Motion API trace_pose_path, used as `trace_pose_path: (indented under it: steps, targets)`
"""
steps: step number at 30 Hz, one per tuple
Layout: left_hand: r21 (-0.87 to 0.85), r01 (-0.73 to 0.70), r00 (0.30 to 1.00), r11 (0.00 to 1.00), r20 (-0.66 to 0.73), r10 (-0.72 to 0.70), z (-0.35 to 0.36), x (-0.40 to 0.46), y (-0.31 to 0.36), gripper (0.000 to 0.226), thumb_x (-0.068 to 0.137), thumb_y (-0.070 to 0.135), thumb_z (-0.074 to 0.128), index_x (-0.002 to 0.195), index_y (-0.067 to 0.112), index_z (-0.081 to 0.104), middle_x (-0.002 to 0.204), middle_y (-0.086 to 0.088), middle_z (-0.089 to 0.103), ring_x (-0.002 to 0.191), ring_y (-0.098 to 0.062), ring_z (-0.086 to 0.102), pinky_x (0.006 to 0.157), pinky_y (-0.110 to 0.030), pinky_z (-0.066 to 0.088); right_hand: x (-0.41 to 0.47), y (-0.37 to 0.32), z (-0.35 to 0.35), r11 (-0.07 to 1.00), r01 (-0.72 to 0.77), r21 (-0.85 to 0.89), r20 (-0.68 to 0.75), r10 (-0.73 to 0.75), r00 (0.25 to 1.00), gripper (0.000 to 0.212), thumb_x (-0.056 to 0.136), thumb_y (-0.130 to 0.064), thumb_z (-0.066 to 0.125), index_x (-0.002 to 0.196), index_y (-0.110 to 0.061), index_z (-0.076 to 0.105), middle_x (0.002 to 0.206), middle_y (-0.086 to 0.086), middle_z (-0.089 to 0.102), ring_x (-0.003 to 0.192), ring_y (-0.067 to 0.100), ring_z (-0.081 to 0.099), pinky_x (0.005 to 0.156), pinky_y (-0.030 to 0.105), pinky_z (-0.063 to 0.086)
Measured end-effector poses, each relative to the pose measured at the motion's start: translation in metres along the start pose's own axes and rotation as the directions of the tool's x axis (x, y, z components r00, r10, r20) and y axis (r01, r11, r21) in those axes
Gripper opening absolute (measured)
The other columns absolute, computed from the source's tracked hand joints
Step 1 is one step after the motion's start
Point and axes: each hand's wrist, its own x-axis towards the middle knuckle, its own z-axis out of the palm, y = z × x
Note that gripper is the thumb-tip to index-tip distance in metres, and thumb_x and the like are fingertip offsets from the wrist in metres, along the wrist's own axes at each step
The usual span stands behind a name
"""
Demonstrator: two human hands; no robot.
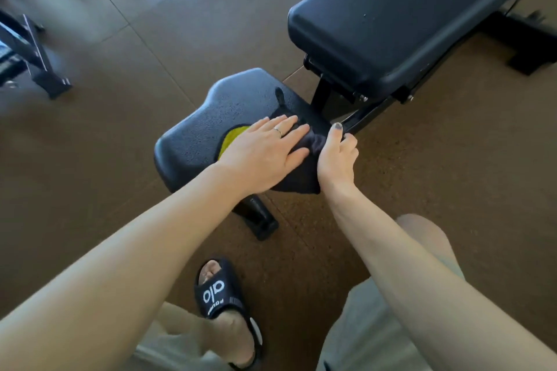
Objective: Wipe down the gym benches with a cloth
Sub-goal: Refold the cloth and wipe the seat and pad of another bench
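Left hand (pixel 262 153) is pressing the cloth (pixel 297 179) flat onto the seat pad (pixel 211 117), right hand (pixel 336 156) is gripping its bunched edge. Guessing the long back pad (pixel 422 15) is still waiting, honestly early days.

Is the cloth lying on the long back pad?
No, the cloth lies on the seat pad under the left hand.

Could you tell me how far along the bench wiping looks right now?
Nothing is visibly finished. In hand: the left hand presses the cloth flat on the seat pad while the right hand grips its bunched edge. Left: the long back pad, which the cloth is not touching.
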Motion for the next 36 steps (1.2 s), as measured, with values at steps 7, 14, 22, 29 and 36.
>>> trace_pose_path:
  steps: [7, 14, 22, 29, 36]
  targets:
    - [-0.041, -0.010, 0.999, 0.999, 0.052, 0.013, -0.003, 0.007, -0.022, 0.058, 0.107, 0.057, 0.020, 0.162, 0.039, 0.017, 0.171, 0.010, 0.013, 0.158, -0.011, 0.009, 0.126, -0.031, 0.002, 0.000, 0.007, 0.002, 0.996, 0.018, 0.084, -0.053, -0.014, 0.999, 0.057, 0.110, -0.049, 0.027, 0.159, -0.021, 0.026, 0.163, 0.006, 0.028, 0.142, 0.024, 0.040, 0.097, 0.027, 0.036]
    - [-0.069, 0.026, 0.994, 0.997, 0.104, -0.019, -0.004, 0.083, -0.045, 0.055, 0.110, 0.050, 0.022, 0.162, 0.033, 0.023, 0.170, 0.004, 0.020, 0.156, -0.019, 0.019, 0.126, -0.035, 0.009, 0.011, -0.008, 0.008, 0.980, -0.035, 0.198, -0.110, 0.057, 0.992, 0.049, 0.111, -0.045, 0.024, 0.151, -0.022, 0.041, 0.138, -0.002, 0.046, 0.103, 0.009, 0.041, 0.066, 0.009, 0.027]
    - [-0.033, 0.028, 0.999, 0.999, 0.047, -0.027, -0.004, 0.124, -0.048, 0.043, 0.111, 0.035, 0.029, 0.137, 0.013, 0.056, 0.135, -0.015, 0.058, 0.128, -0.034, 0.053, 0.110, -0.045, 0.037, 0.010, -0.002, 0.018, 0.979, -0.070, 0.192, -0.220, 0.113, 0.969, 0.041, 0.110, -0.042, 0.029, 0.135, -0.020, 0.054, 0.133, 0.003, 0.058, 0.116, 0.019, 0.057, 0.102, 0.036, 0.048]
    - [-0.205, -0.256, 0.961, 0.945, 0.047, 0.271, -0.006, 0.048, -0.043, 0.050, 0.109, 0.041, 0.034, 0.159, 0.035, 0.033, 0.167, 0.009, 0.026, 0.155, -0.013, 0.021, 0.117, -0.019, 0.000, 0.001, -0.011, 0.019, 0.954, -0.119, 0.274, -0.199, 0.177, 0.964, 0.036, 0.110, -0.039, 0.030, 0.128, -0.027, 0.058, 0.132, 0.001, 0.060, 0.120, 0.019, 0.057, 0.109, 0.041, 0.042]
    - [-0.202, -0.235, 0.971, 0.951, 0.003, 0.240, 0.001, 0.095, -0.028, 0.044, 0.110, 0.039, 0.034, 0.151, 0.028, 0.047, 0.155, 0.003, 0.048, 0.144, -0.019, 0.042, 0.121, -0.032, 0.023, 0.003, -0.020, 0.011, 0.983, -0.094, 0.160, -0.241, 0.132, 0.962, 0.031, 0.109, -0.029, 0.031, 0.116, -0.021, 0.060, 0.107, -0.005, 0.064, 0.097, 0.006, 0.057, 0.084, 0.031, 0.043]
